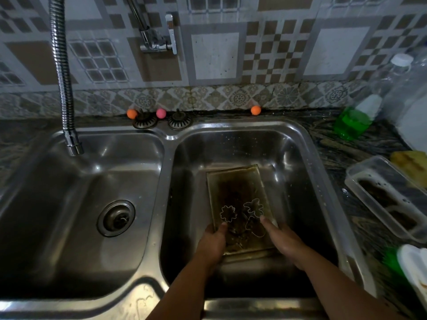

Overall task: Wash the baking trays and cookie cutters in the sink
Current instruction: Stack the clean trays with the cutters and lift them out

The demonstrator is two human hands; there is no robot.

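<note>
Both hands grip the near end of the grimy baking tray point(235, 188) in the right sink basin point(300, 158) — left hand point(212, 243) and right hand point(283, 240) at opposite edges, thumbs on top — likely keeping the cookie cutters point(242, 213) riding on it level.

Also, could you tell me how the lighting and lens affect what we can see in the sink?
Head view: dim overall; the right basin is shadowed, so the baking tray looks murky; glare streaks the left basin; wide-angle bending curves the faucet hose; edges, like the green bottle, look soft.
</note>
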